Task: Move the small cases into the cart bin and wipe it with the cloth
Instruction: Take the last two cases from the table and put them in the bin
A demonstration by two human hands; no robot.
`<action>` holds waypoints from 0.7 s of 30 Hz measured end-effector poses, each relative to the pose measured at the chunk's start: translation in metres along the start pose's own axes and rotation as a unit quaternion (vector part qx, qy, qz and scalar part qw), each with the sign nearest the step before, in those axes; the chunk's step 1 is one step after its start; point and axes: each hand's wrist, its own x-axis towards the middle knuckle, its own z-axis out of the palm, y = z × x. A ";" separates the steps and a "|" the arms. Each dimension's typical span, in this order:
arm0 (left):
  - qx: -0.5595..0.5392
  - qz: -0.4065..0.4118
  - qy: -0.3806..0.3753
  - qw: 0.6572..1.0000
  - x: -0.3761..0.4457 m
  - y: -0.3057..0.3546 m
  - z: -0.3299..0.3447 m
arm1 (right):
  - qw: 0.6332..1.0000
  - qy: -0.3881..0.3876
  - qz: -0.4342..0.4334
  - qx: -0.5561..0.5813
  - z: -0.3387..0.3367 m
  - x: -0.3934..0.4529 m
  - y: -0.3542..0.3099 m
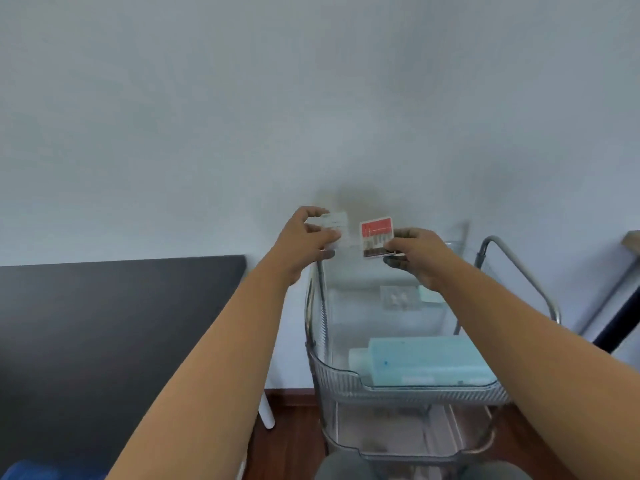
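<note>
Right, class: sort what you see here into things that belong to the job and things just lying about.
Job:
white case in left hand
red case in right hand
clear cart bin

Lying about:
blue bottle in the bin
dark table

No cloth is visible.

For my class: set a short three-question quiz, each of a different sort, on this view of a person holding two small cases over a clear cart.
1. True or false: the right hand holds the red-topped case.
2. Which hand holds the white case? A left hand; B right hand; C neither.
3. Fill in: the light blue bottle lies in the cart's top ____.

Key: 1 true; 2 A; 3 bin.
</note>
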 end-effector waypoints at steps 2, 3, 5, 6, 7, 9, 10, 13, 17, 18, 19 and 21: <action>0.080 -0.023 -0.023 0.996 0.009 -0.017 0.035 | 0.999 0.021 0.026 -0.040 -0.032 0.009 0.013; 0.108 -0.042 -0.028 0.993 0.013 -0.027 0.050 | 0.997 0.027 0.039 -0.058 -0.045 0.013 0.020; 0.126 -0.086 -0.031 0.988 0.024 -0.048 0.075 | 0.994 0.035 0.061 -0.088 -0.065 0.020 0.033; 0.126 -0.106 -0.028 0.986 0.028 -0.058 0.083 | 0.992 0.043 0.070 -0.095 -0.071 0.023 0.040; 0.128 -0.124 -0.021 0.984 0.034 -0.068 0.090 | 0.991 0.056 0.080 -0.097 -0.076 0.026 0.045; 0.153 -0.153 -0.002 0.976 0.045 -0.086 0.103 | 0.987 0.076 0.093 -0.111 -0.085 0.032 0.055; 0.171 -0.163 0.006 0.972 0.049 -0.094 0.107 | 0.984 0.079 0.098 -0.128 -0.087 0.035 0.059; 0.201 -0.194 0.015 0.960 0.063 -0.112 0.116 | 0.974 0.076 0.107 -0.183 -0.090 0.045 0.069; 0.230 -0.211 0.011 0.950 0.078 -0.127 0.124 | 0.965 0.061 0.126 -0.221 -0.089 0.058 0.079; 0.239 -0.211 0.008 0.948 0.081 -0.130 0.125 | 0.963 0.060 0.129 -0.229 -0.088 0.060 0.081; 0.246 -0.211 0.005 0.946 0.084 -0.132 0.127 | 0.961 0.058 0.132 -0.236 -0.087 0.062 0.083; 0.249 -0.212 -0.001 0.945 0.089 -0.137 0.129 | 0.958 0.054 0.132 -0.249 -0.085 0.065 0.086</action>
